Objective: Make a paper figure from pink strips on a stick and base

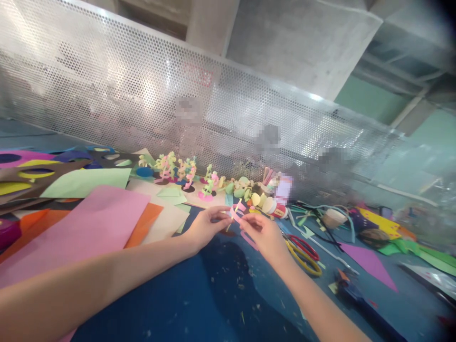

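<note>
Both hands, left hand (204, 228) and right hand (261, 233), pinched on one pink paper strip (235, 212) above bare blue table (199, 294).

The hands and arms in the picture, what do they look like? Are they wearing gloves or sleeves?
Both are bare. The left hand and right hand wear no gloves, and no rings, watch or bracelets show. Both forearms are uncovered as far as the picture's edge, so no sleeve can be seen. The fingers are slim, and the picture is too blurry to show the nails.
</note>
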Available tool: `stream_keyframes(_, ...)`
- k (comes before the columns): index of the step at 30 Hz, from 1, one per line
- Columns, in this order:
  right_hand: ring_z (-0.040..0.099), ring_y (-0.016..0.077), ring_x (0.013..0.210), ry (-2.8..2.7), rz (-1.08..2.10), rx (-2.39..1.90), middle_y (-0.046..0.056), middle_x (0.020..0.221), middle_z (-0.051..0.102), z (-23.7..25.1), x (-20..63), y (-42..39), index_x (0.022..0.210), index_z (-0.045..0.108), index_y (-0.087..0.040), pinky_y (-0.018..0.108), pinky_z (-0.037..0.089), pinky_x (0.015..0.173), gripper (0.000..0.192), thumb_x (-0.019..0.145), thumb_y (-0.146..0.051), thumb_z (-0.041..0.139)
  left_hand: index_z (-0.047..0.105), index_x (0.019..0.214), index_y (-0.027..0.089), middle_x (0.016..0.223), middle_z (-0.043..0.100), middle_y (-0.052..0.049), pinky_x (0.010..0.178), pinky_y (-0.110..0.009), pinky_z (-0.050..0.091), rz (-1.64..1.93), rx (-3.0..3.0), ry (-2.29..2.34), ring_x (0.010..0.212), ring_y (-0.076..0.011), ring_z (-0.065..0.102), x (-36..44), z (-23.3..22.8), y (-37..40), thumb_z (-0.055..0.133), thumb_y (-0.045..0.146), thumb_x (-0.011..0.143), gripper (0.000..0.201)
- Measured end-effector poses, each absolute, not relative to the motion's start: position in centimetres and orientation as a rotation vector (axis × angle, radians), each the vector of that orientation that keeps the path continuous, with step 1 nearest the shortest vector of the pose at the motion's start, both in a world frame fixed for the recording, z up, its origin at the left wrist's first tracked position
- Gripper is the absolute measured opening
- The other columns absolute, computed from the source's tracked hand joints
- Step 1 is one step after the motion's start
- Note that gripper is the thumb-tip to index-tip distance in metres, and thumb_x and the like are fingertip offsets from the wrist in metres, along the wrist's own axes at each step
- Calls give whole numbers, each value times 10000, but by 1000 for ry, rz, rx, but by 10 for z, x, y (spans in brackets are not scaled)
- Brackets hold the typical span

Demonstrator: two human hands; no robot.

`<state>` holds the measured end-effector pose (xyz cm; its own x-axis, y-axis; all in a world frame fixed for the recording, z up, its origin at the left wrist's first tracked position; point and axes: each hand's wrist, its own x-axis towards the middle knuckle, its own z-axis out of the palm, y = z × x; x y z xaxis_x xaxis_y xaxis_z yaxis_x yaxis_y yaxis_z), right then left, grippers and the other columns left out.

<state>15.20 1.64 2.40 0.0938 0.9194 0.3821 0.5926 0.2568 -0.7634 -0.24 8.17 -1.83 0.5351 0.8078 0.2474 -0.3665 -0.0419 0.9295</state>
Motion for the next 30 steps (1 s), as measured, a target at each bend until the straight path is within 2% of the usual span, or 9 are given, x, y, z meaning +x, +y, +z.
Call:
stream_keyframes(6,637,186,653,-1587,379,-1462,32,683,673,27,149,14,730,619,-180,281,496,646,209,724,-386,589,563,1066,168,811,651,-38,695,-285,485,1025,1342,515,707,-144,597,-3,-17,81,683,324,669,443)
stream_keyframes(15,630,181,629,-1581,312,-1475,26,674,669,27,145,11,699,614,-184,277,485,626,245,733,-421,566,485,1161,211,814,645,-33,683,-282,483,1014,1362,482,711,-139,580,-6,-10,76,672,320,680,528)
stream_keyframes(24,617,189,645,-1557,285,-1523,35,678,664,26,146,12,688,598,-185,278,468,626,263,724,-444,572,545,998,170,819,654,-57,676,-275,478,1006,1399,496,742,-157,596,-4,-13,77,668,327,683,373)
stream_keyframes(30,602,178,620,-1472,312,-1495,23,672,630,19,148,13,728,469,-200,267,466,580,294,698,-460,603,551,983,156,824,655,-58,691,-280,481,1024,1393,484,754,-158,596,-3,-12,77,664,311,689,351)
